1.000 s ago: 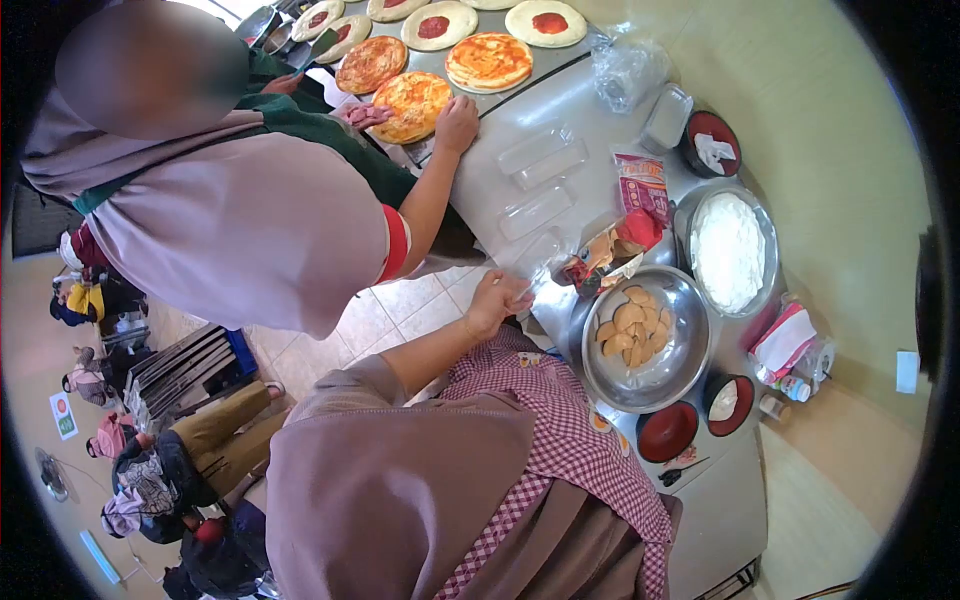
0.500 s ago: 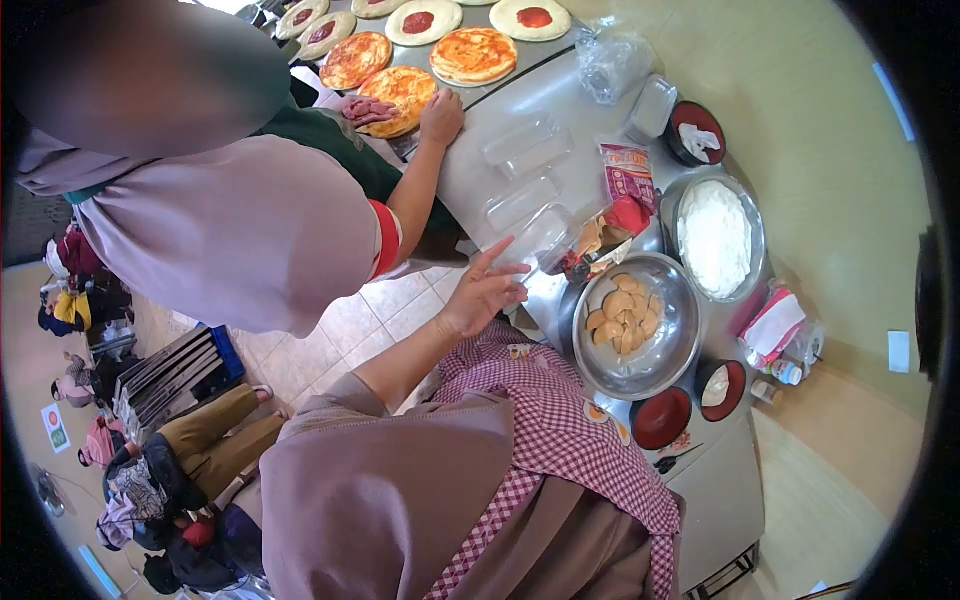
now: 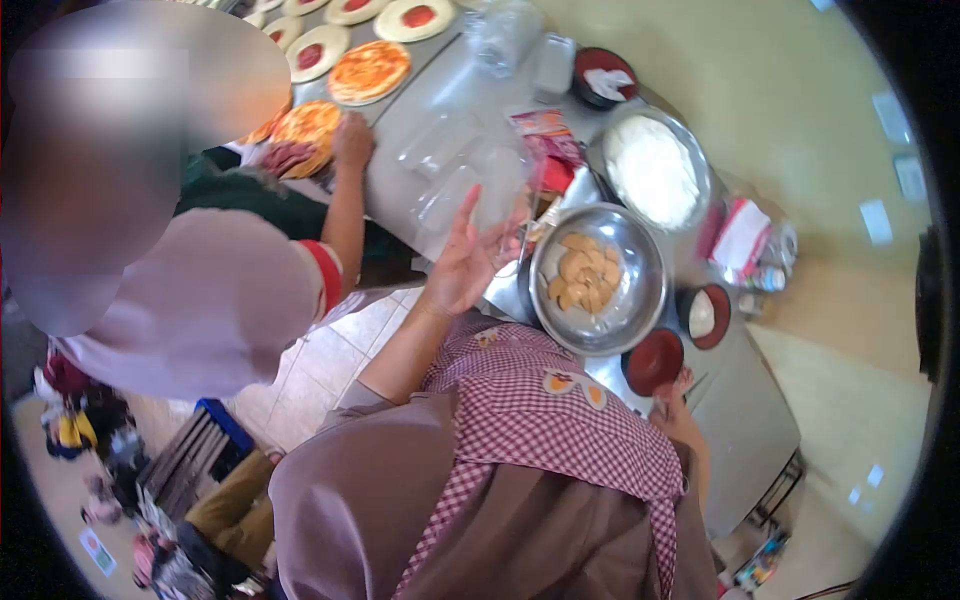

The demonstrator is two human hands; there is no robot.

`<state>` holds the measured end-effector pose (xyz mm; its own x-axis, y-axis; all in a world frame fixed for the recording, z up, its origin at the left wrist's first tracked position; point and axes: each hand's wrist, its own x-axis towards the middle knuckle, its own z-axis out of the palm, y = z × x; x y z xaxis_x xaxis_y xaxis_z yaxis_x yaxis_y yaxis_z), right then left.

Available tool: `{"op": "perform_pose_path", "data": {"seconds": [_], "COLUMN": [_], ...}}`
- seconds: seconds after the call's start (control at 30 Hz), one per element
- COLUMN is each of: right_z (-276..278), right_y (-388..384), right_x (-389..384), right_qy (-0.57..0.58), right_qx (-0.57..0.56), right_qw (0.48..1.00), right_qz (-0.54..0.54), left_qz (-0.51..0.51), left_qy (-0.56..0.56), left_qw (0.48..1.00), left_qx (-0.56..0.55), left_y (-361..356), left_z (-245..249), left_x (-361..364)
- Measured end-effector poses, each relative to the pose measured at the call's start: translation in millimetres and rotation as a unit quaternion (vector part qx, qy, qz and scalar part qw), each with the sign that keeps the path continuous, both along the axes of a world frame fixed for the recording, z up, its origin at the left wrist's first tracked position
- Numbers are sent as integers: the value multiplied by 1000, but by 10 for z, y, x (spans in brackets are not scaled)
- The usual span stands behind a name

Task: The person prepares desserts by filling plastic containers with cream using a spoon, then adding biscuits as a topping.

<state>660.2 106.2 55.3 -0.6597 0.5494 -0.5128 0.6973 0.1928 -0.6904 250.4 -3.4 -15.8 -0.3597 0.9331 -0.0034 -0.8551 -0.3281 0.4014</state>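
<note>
While the left hand (image 3: 462,265) is loosely open, its thumb raised and its fingers spread, it has hold of a clear plastic container (image 3: 503,190), through which some of the fingers show. That container is held above the near edge of the table (image 3: 740,440), overlapping in view the other clear containers (image 3: 440,142) lying there. Close on its right stands a wide metal bowl (image 3: 632,312) with flat brown pieces (image 3: 583,275) inside, and a printed packet (image 3: 548,135) lies behind, so the space on that side is crowded. Farther back are a basin (image 3: 704,178) filled with a white mass (image 3: 652,170), a dark bowl (image 3: 624,70) holding something white and crumpled, and a clear plastic bag (image 3: 503,40). The right hand (image 3: 674,400) is low beside a red bowl (image 3: 650,362), its fingers partly bent; whether it grips anything I cannot tell. To the left, a co-worker's forearm (image 3: 345,205) reaches over the table, that person's hand (image 3: 352,143) at the edge of a sauced round (image 3: 310,128) bearing pink slices (image 3: 287,157), with more rounds (image 3: 370,70) beyond
</note>
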Motion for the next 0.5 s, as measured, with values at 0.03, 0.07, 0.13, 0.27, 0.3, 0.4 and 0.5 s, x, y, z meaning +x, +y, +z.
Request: {"op": "perform_pose_path", "data": {"seconds": [0.03, 0.07, 0.13, 0.27, 0.3, 0.4, 0.5], "right_z": [78, 96, 276, -24, -181, -395, -565], "right_y": [51, 145, 281, 286, 275, 8, -275], "right_x": [-246, -384, -824, -1341, -1386, -1414, -1238], "right_qy": [-8, -17, -10, 437, 462, 394, 312], "right_qx": [68, 135, -40, -170, -172, -290, -381], "right_qw": [998, 991, 981, 771, 750, 764, 819], "right_qz": [5, 10, -188, -430, -441, -420, -293], "left_qz": [-20, -35, -61, -115, -120, -151, -164], "left_qy": [-5, 16, 32, 25, 39, 55, 61], "left_qw": [1000, 999, 998, 993, 992, 987, 984], "left_qx": [4, -11, -8, 3, 0, -9, -16], "left_y": [58, 119, 218, 374, 400, 445, 468], "left_z": [26, 50, 93, 262, 291, 258, 244], "left_x": [-5, -7, 3, 116, 141, 236, 373]}}
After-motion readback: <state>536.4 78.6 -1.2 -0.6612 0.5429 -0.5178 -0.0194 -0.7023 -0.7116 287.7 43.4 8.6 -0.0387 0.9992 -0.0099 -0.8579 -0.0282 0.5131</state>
